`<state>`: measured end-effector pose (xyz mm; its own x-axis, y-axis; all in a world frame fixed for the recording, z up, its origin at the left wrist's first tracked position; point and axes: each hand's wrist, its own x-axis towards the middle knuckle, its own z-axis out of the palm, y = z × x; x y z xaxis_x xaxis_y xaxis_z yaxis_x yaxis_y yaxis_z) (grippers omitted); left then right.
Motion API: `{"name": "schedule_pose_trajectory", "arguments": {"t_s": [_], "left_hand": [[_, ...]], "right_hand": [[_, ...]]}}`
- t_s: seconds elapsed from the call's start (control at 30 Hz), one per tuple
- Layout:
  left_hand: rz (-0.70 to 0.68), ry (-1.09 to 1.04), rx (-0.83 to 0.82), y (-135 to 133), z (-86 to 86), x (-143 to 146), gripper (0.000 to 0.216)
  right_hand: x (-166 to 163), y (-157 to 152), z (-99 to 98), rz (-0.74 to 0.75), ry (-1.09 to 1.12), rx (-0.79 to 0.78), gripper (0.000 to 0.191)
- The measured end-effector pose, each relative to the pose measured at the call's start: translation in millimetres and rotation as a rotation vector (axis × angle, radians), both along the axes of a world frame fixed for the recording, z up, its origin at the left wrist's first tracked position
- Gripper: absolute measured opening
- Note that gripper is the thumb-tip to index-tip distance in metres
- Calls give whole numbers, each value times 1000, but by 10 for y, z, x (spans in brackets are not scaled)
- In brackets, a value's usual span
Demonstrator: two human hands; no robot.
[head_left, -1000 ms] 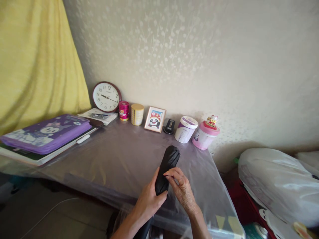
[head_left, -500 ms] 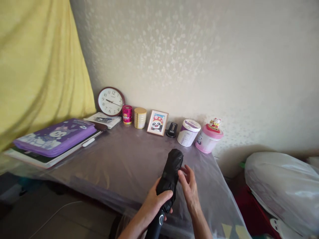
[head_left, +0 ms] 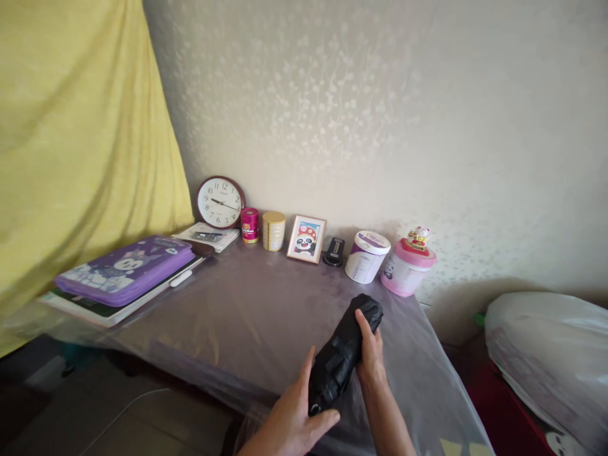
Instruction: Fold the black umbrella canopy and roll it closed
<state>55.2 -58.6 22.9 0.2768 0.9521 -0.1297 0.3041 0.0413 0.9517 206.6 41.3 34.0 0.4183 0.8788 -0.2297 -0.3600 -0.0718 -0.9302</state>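
Observation:
A folded black umbrella (head_left: 342, 351) lies slanted over the near right part of the table (head_left: 237, 310), its tip pointing toward the back wall. My left hand (head_left: 294, 418) is wrapped round its lower end near the handle. My right hand (head_left: 370, 354) grips the upper part from the right side, thumb over the black fabric. Both hands are closed on it.
Along the wall stand a round clock (head_left: 220, 202), a pink tin (head_left: 249, 225), a yellow tin (head_left: 274, 230), a framed panda picture (head_left: 306, 239), a white tub (head_left: 365, 256) and a pink jar (head_left: 406, 266). A purple case (head_left: 126, 269) lies left. A yellow curtain (head_left: 71, 139) hangs left; a white bag (head_left: 546, 354) sits right.
My right hand went from loose fingers beside the umbrella to gripping its upper part. The umbrella tilted lower toward the table and rightward. The view shifted left.

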Motion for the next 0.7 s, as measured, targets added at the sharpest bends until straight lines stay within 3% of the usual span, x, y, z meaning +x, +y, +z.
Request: {"name": "schedule_pose_trajectory", "arguments": {"t_s": [0.1,0.23,0.4,0.6,0.7], "left_hand": [[55,252,147,28,-106,-91,86],[79,474,135,93,-75,-223,78],[99,601,98,101,9,-358,74],[73,800,142,-30,52,-329,76],[66,898,181,-76,24,-271,77]], "right_hand": [[-16,90,-54,90,-60,-2,65],[-7,122,-181,276,-120,32,61],[69,86,-293,365,-280,115,51],[24,52,-124,288,-716,341,30],[-126,52,-7,452,-848,472,28]]}}
